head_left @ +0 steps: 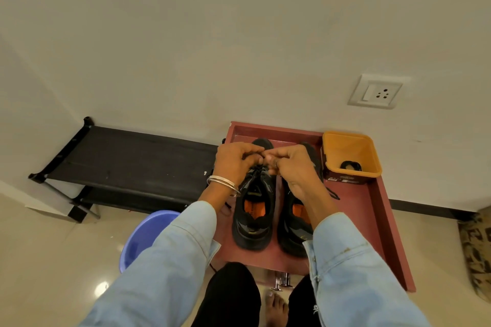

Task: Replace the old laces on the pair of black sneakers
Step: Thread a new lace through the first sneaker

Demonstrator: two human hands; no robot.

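Nearest, both black sneakers sit side by side on the red tabletop [372, 210], the left sneaker [255, 210] under both hands. The left hand [233, 160] and right hand [289, 164] each hold a narrow grip pinched on the black lace [256, 169] above the eyelets. Judged risk: the lace end slips free, or skips an eyelet. Farther right, a coiled lace [350, 166] lies in the yellow box [348, 146].

Soft, even indoor light; glare spot on the floor [102, 288]; wide-angle edge distortion.
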